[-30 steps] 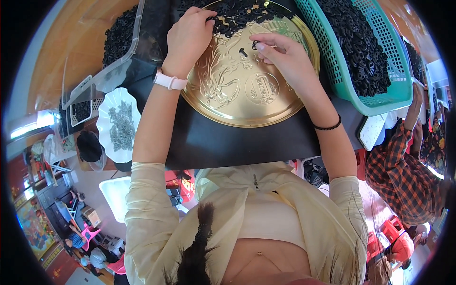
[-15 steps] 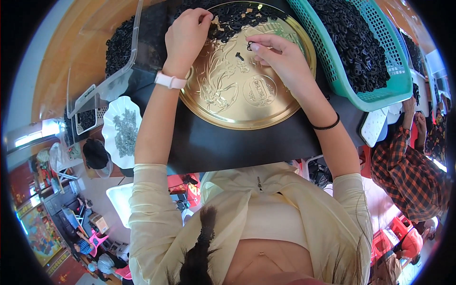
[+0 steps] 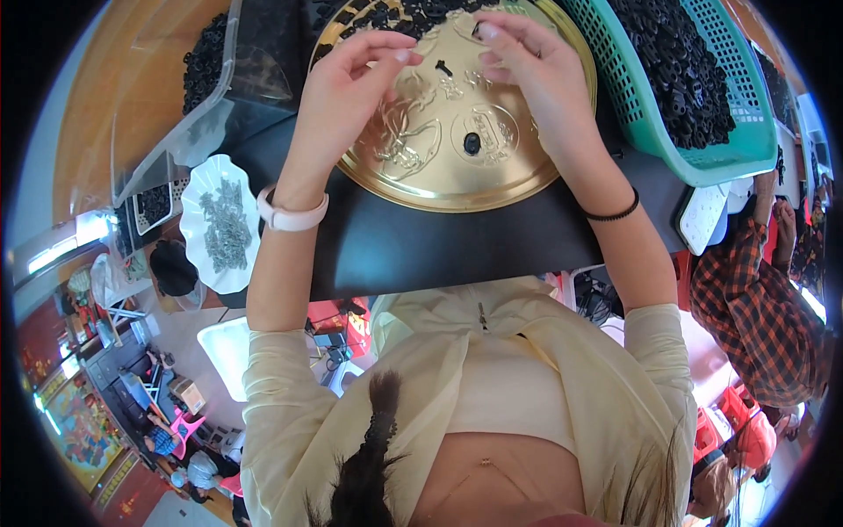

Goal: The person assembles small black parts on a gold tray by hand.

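Stretching across the near side, a black table (image 3: 386, 255) bears a round gold tray (image 3: 465, 195), probably used because its raised rim keeps small parts from rolling off and its bright face shows up dark ones. On its near half lies an oval black piece (image 3: 471, 143), apart from the rest. To the near left, a wavy-edged white dish (image 3: 191, 220) holds small grey pieces (image 3: 226, 224), perhaps so they do not mix with the black ones. Farther in, a short black pin (image 3: 443, 67) lies between the hands, which are well apart.

The left hand (image 3: 356, 79) hangs over the tray's left side, thumb and fingers slightly parted, with nothing seen between them. The right hand (image 3: 537, 61) pinches a small black piece (image 3: 478, 29) at the fingertips, likely for fine control; the fingers cover most of it, so its shape is unclear.

Loose black pieces (image 3: 386, 16) lie along the tray's far edge, which the frame cuts off. On the right, a green basket (image 3: 751, 171) of black parts stands within reach, its far end also cut. At far left, glare and bending blur the clear bin (image 3: 230, 79).
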A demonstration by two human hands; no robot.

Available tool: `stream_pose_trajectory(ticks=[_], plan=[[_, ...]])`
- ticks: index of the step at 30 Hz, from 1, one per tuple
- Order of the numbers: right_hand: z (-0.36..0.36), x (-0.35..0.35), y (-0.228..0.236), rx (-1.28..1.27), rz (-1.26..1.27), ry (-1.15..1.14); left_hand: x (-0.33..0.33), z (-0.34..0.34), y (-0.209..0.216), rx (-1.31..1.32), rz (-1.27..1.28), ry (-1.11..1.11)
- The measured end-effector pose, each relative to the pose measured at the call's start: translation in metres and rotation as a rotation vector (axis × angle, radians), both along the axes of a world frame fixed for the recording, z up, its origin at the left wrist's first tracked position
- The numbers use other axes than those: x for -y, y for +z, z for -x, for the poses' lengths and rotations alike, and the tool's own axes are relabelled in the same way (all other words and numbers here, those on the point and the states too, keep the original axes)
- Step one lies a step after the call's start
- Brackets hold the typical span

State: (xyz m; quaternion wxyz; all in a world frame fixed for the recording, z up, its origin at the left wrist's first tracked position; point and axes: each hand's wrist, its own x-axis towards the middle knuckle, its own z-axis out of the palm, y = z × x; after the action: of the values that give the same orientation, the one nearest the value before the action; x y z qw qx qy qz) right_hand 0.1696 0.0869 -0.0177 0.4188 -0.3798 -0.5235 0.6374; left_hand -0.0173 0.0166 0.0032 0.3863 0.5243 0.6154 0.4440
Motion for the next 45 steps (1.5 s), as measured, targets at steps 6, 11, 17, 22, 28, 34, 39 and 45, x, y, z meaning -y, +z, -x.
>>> stream_pose_trajectory(ticks=[6, 11, 17, 22, 28, 34, 39, 45], plan=[[0.003, -0.001, 0.006, -0.091, 0.167, -0.060, 0.032, -0.041, 0.012, -0.585, -0.106, -0.306], [0.004, 0.006, 0.021, -0.073, 0.213, 0.020, 0.035, -0.038, 0.007, -0.597, 0.006, -0.358], [0.001, 0.009, 0.002, 0.011, -0.099, 0.081, 0.029, -0.019, 0.003, 0.338, 0.039, 0.021], [0.005, 0.019, 0.005, 0.006, -0.198, 0.064, 0.030, -0.014, 0.003, 0.503, 0.057, 0.078], [0.007, 0.025, 0.011, 0.073, -0.219, 0.081, 0.031, -0.010, -0.001, 0.511, 0.029, 0.055], [0.006, 0.027, 0.008, 0.073, -0.208, 0.091, 0.031, -0.015, -0.001, 0.547, 0.007, 0.082], [0.007, 0.029, 0.009, 0.084, -0.205, 0.115, 0.033, -0.018, -0.006, 0.539, -0.037, 0.115], [0.007, 0.028, 0.007, 0.123, -0.218, 0.112, 0.032, -0.021, -0.006, 0.526, -0.073, 0.117]])
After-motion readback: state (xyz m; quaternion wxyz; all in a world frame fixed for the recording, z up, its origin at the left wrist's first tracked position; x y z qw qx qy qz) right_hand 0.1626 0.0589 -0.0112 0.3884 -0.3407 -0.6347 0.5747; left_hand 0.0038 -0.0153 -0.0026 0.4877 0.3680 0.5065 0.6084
